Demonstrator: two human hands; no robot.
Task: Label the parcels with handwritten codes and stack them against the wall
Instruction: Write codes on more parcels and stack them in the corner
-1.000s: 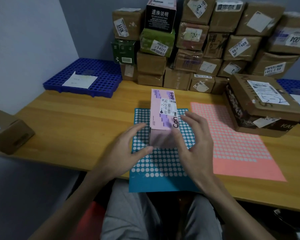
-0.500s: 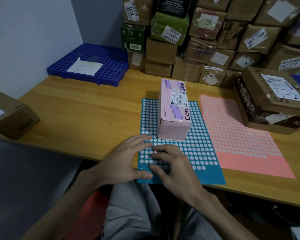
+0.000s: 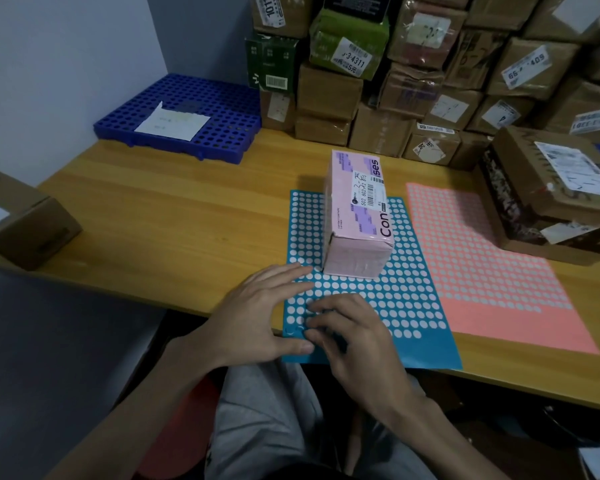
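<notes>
Wooden desk (image 3: 174,220): parcel stack (image 3: 329,88) is ranged along the far edge, against the wall. A large brown carton (image 3: 520,161) is set at the right edge. A blue perforated tray (image 3: 222,109) is placed at the far left corner. A pink sticker sheet (image 3: 482,271) and a blue sticker sheet (image 3: 406,289) are laid side by side at the near edge. The pink parcel (image 3: 357,216) is stood on the blue sheet's far half, printed label up, untouched. The left hand (image 3: 260,317) is pressed flat on the blue sheet's near left part, fingers straight and slightly apart. The right hand (image 3: 354,337) is arched beside it, fingers bent, tips on the dots. Whether a sticker is pinched cannot be told; blurred.
</notes>
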